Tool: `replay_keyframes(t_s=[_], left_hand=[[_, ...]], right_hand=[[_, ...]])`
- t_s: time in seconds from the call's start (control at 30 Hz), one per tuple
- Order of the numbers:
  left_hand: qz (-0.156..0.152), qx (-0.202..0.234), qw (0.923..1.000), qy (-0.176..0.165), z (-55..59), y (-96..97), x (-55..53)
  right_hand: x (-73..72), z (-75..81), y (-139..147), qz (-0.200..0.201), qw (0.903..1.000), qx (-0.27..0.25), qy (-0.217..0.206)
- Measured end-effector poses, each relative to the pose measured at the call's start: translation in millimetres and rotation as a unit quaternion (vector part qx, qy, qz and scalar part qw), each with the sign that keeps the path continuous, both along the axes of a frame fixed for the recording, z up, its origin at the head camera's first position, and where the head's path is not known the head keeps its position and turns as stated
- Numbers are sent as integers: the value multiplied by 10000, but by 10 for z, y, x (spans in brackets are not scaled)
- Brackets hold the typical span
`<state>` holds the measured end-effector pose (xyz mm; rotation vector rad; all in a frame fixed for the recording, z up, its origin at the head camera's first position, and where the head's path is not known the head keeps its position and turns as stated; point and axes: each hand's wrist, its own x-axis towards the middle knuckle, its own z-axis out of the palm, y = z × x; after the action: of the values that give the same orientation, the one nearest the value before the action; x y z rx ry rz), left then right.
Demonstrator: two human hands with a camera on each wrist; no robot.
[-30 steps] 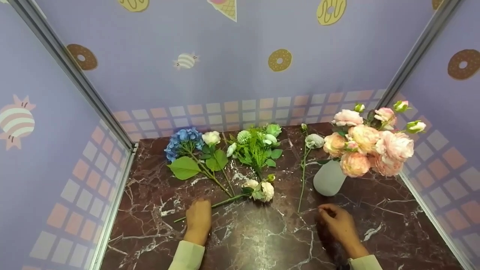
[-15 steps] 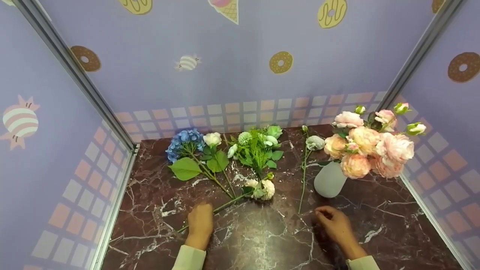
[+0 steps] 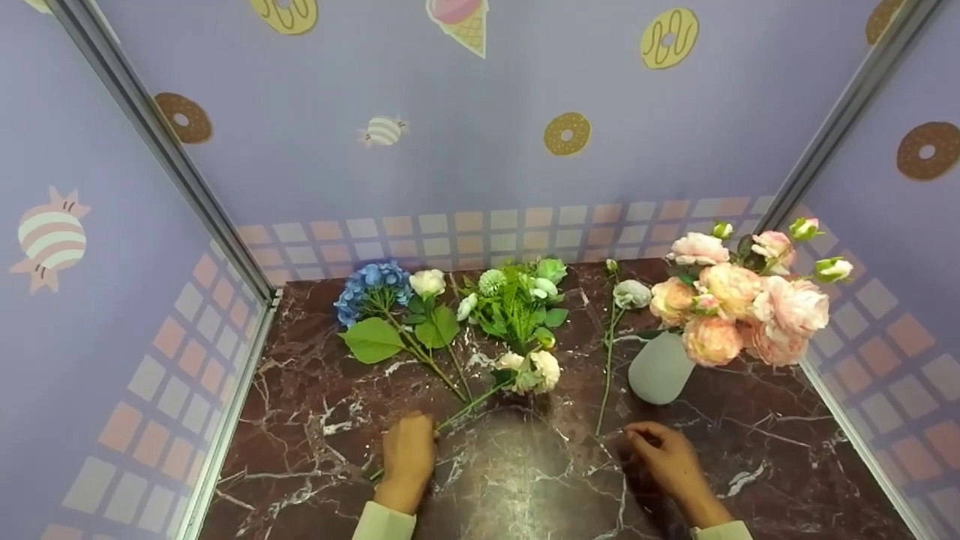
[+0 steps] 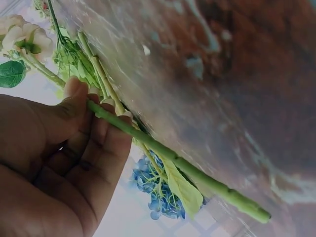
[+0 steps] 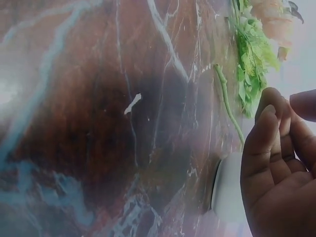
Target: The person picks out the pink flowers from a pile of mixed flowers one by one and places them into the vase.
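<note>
My left hand point(image 3: 409, 459) pinches the green stem point(image 4: 185, 167) of a cream flower sprig between thumb and fingers, low over the marble-patterned table. The sprig's cream blooms point(image 3: 545, 370) point away to the right, overlapping the foot of a green bunch point(image 3: 517, 300). In the left wrist view the stem's cut end sticks out past the fingers. My right hand point(image 3: 667, 459) is loosely curled near the table on the right, holding nothing, with thumb and fingertips apart in the right wrist view. Just beyond it stands a white vase point(image 3: 658, 371) full of peach-pink roses point(image 3: 727, 289).
A blue hydrangea point(image 3: 373, 289) and a white rose point(image 3: 427, 283) lie at the back left. Another pale flower point(image 3: 632, 294) on a long stem lies left of the vase. Purple panel walls point(image 3: 480, 165) enclose the back and both sides.
My left hand has shifted slightly right with the cream sprig, whose blooms moved right and closer to the green bunch. The right hand has drifted a little left. The head view has tilted slightly up.
</note>
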<state>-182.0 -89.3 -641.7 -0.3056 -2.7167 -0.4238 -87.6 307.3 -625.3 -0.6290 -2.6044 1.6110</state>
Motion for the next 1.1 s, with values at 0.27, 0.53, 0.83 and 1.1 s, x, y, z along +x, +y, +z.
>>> replay_keyframes(t_s=[0.27, 0.53, 0.83, 1.1], left_hand=[[-61, 700, 9963, -488, -17, 26, 68], [-309, 1006, 9911, -815, 49, 73, 100], [-508, 1447, 9754, -1584, 100, 106, 129], [-726, 1909, 9592, -1953, 180, 147, 166]], right_hand=[[-14, -14, -21, 82, 9998, -63, 140], [-16, -18, -65, 275, 9991, -186, 257], [-23, 61, -110, 699, 9964, -336, 332], [-44, 80, -138, 648, 9967, -338, 343]])
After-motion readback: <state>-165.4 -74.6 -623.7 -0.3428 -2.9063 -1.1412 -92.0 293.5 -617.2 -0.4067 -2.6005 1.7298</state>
